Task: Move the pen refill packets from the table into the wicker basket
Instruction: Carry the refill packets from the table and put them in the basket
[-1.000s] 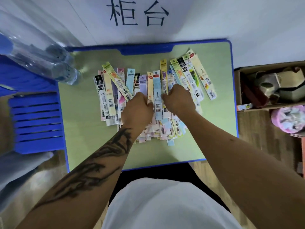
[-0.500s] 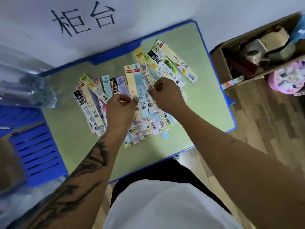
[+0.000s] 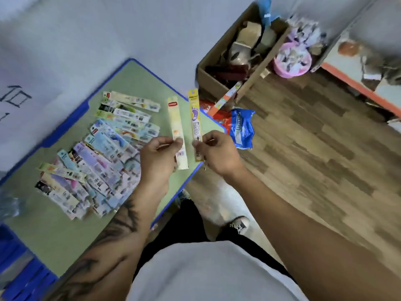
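Observation:
My left hand pinches a cream pen refill packet with a red label and holds it upright over the table's right edge. Beside it, my right hand pinches a yellow packet with a purple print. Both packets are lifted off the green table. A spread of several more colourful packets lies on the table to the left of my hands. No wicker basket is in view.
A cardboard box full of odds and ends stands on the wooden floor right of the table. A blue wrapper and a pink round tub lie near it. A blue chair is at lower left.
Both hands have each picked one packet out of the pile and lifted it to the right. The view has swung right, bringing the floor and box into sight.

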### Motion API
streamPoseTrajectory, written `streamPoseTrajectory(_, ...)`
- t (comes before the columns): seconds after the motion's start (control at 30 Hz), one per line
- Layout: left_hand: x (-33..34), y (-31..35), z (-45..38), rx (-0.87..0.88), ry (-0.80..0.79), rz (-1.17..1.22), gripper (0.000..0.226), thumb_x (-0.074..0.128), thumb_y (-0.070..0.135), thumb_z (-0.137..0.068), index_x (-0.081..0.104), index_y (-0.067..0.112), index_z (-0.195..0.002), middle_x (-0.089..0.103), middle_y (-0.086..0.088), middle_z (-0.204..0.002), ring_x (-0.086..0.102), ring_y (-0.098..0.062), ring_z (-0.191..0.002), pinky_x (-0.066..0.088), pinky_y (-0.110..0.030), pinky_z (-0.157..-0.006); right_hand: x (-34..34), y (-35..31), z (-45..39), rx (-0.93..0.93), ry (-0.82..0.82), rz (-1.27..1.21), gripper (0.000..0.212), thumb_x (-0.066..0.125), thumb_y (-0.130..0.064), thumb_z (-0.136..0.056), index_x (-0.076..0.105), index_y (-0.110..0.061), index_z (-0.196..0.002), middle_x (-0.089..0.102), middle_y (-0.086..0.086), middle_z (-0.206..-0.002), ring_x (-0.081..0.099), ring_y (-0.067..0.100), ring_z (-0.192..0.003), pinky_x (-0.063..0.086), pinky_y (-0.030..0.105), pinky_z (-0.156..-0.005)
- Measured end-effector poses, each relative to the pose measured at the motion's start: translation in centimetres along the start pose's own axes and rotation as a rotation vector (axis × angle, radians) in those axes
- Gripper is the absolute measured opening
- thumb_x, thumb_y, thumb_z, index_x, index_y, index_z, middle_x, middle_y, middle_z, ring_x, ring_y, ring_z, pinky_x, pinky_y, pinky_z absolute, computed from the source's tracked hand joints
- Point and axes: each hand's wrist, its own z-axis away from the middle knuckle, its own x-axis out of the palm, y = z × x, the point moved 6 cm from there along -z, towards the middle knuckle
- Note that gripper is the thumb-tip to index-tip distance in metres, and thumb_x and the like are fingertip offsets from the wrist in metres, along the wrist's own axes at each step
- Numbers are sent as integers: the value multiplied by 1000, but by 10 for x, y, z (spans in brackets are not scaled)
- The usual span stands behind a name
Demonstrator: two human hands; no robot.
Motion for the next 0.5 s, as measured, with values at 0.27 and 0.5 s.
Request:
streamPoseTrajectory(0.27,201,-41,132,19,-423,-182,11,79,16,-89,68,20,-91,73,2,-84,62,-15,-68,45,-25,-55,-222,87,122,55,413,-363,26,77,-20,-92,56,-14,-79,61,4,-64,48,13,-53,40,23,-51)
streamPoseTrajectory(0.5,335,-101,249,3,-737,-352,14,80,16,-88,67,20,-90,76,-4,-86,65,-26,-81,47,-44,-75,-349,167,230,76,701,-602,29,73,-12,-95,51,-15,-77,57,-2,-56,50,19,-57,37,16,-46)
